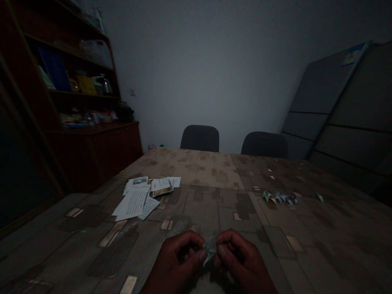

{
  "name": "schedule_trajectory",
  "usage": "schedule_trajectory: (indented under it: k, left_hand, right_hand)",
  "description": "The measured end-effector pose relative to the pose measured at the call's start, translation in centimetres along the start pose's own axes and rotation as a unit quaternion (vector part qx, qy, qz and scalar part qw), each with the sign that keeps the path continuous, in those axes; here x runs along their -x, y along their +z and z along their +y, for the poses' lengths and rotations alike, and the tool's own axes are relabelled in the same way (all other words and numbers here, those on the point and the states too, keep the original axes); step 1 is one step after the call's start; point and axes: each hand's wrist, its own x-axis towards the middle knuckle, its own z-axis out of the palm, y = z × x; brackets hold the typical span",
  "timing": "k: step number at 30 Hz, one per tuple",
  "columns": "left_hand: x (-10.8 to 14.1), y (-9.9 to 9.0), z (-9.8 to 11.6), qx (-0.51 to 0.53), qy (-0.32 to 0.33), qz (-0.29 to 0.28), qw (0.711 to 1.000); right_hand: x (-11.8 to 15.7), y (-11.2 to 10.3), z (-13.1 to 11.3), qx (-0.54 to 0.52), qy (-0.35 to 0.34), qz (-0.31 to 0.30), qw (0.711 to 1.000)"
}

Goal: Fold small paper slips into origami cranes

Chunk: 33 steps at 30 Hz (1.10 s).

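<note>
A small pale folded paper piece (pixel 210 249) is pinched between both hands near the table's front edge. My left hand (pixel 180 259) grips its left side with thumb and fingertips. On its right side, the thumb and fingers of my right hand (pixel 237 257) are closed on it. To the right on the table lies a row of several small folded paper pieces (pixel 280 198), and a single one (pixel 319 198) sits farther right. The light is dim, so the exact shape of the held piece is hard to make out.
Printed sheets and cards (pixel 133 202) lie in a loose pile at the left of the patterned tablecloth (pixel 196 163). Two dark chairs (pixel 200 138) stand behind the table. A shelf cabinet (pixel 113 136) is at the left, and grey panels (pixel 315 94) lean at the right.
</note>
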Motion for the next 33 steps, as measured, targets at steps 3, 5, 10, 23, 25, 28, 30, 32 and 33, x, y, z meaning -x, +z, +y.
schedule_trajectory:
  k: [3, 5, 10, 23, 25, 28, 30, 32, 33]
  left_hand:
    - [0.1, -0.1, -0.1, -0.013, 0.009, 0.010, 1.000]
    - [0.2, -0.1, 0.0, -0.020, 0.007, 0.005, 1.000]
    - [0.3, 0.0, 0.4, -0.022, 0.014, -0.012, 1.000]
    - [0.8, 0.8, 1.1, 0.116, -0.003, 0.005, 0.993]
    - [0.7, 0.8, 0.7, 0.154, -0.020, -0.003, 0.988]
    - [0.5, 0.7, 0.3, 0.186, -0.038, -0.012, 0.982]
    - [0.6, 0.7, 0.4, 0.179, -0.036, -0.009, 0.983]
    - [0.7, 0.7, 0.7, 0.159, -0.034, 0.000, 0.987]
    - [0.8, 0.7, 0.9, 0.147, -0.030, 0.006, 0.989]
  right_hand:
    - [0.0, -0.1, 0.1, 0.028, -0.007, 0.003, 1.000]
    - [0.0, 0.0, 0.1, 0.042, -0.013, -0.003, 0.999]
    - [-0.1, -0.1, 0.2, 0.061, -0.019, -0.008, 0.998]
    - [0.0, 0.1, -0.1, 0.129, -0.068, 0.031, 0.989]
    - [0.0, 0.1, 0.0, 0.114, -0.062, 0.027, 0.991]
    - [-0.1, 0.0, 0.3, 0.068, -0.039, 0.017, 0.997]
    - [-0.2, -0.1, 0.5, 0.032, -0.023, 0.010, 0.999]
    - [-0.4, -0.2, 0.8, -0.007, -0.004, -0.002, 1.000]
    - [-0.5, -0.2, 1.0, -0.026, 0.008, -0.010, 1.000]
